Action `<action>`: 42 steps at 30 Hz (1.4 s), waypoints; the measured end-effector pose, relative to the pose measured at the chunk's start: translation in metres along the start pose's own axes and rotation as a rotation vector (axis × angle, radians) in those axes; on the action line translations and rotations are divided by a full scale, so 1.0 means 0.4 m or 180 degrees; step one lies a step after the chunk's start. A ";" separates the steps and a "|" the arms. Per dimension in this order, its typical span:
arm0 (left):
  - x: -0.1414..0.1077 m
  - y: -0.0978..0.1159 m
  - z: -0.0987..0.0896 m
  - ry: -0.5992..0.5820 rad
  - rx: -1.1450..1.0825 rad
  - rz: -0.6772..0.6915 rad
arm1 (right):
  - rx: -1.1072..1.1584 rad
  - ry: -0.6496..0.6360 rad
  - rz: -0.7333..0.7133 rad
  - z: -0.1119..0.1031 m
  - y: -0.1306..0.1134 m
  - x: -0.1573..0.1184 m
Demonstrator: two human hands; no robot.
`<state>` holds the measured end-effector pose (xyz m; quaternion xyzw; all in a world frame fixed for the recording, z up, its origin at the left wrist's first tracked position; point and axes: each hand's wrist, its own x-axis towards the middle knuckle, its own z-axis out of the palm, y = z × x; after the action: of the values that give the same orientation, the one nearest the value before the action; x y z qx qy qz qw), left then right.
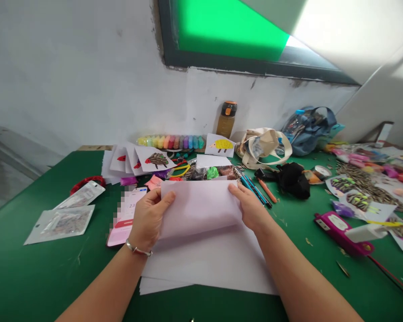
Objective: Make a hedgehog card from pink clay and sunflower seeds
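I hold a white sheet of paper (199, 205) upright by its two sides, bent over so its top half faces me. My left hand (148, 219) grips its left edge, thumb on the front. My right hand (250, 206) grips the right edge. The sheet rises from a stack of white paper (215, 264) lying on the green table (36, 273). A pink phone (126, 219) lies just left of my left hand. A silver bracelet circles my left wrist.
Behind the sheet lie hedgehog craft cards (156, 159), a row of coloured clay pots (173, 141), a bottle (226, 118), pencils (257, 190) and bags (307, 127). Foil packets (62, 219) lie left. A pink glue gun (344, 230) and seed crafts (362, 188) lie right.
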<state>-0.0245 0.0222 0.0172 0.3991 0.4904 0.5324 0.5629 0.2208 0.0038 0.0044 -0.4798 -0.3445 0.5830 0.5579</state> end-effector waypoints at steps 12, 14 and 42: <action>-0.001 0.007 0.011 -0.0164 -0.0260 -0.0334 | -0.0081 0.0327 -0.0329 -0.006 -0.032 -0.022; -0.002 0.007 0.011 -0.0200 -0.0307 -0.0331 | -0.0150 0.0422 -0.0366 -0.009 -0.031 -0.020; -0.003 0.001 0.000 -0.0255 -0.0484 -0.0208 | -0.0208 0.0576 -0.0407 -0.009 -0.025 -0.019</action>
<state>-0.0244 0.0212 0.0178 0.3600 0.4383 0.5330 0.6278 0.2267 -0.0029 0.0143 -0.5254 -0.3415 0.4890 0.6068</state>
